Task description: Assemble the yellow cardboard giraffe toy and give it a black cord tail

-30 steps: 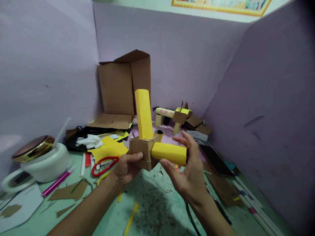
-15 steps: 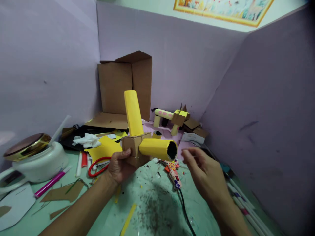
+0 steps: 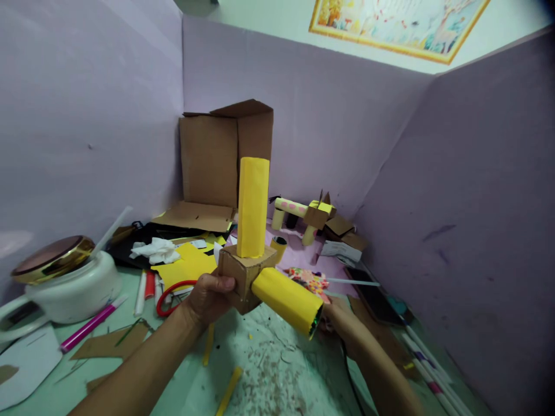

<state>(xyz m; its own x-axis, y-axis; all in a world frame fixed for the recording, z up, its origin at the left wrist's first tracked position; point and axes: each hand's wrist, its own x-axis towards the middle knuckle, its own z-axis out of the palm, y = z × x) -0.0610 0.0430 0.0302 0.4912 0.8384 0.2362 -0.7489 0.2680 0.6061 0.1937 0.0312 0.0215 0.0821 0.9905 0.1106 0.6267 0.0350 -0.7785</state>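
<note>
My left hand [image 3: 212, 296] is closed on a small cardboard box [image 3: 243, 271], thumb on its near left side. One yellow tube [image 3: 254, 208] stands upright from the box's top. A second yellow tube [image 3: 286, 300] sticks out toward the lower right, its dark open end facing me. Behind that tube, my right hand [image 3: 332, 312] is at a flower-patterned glue gun [image 3: 310, 280]; its fingers are mostly hidden. A translucent stick [image 3: 353, 282] extends to the right from the gun.
Red-handled scissors [image 3: 167, 297], yellow paper [image 3: 186, 266] and a white pot [image 3: 78, 289] lie left. Behind are a cardboard sheet [image 3: 210, 162] and a spotted animal model [image 3: 292, 207]. A dark phone [image 3: 377, 297] and long rods [image 3: 433, 370] are at right.
My right hand has moved down behind the lower tube to the glue gun, which is now raised and turned. The box and tubes have turned, bringing one tube upright and angling the other downward.
</note>
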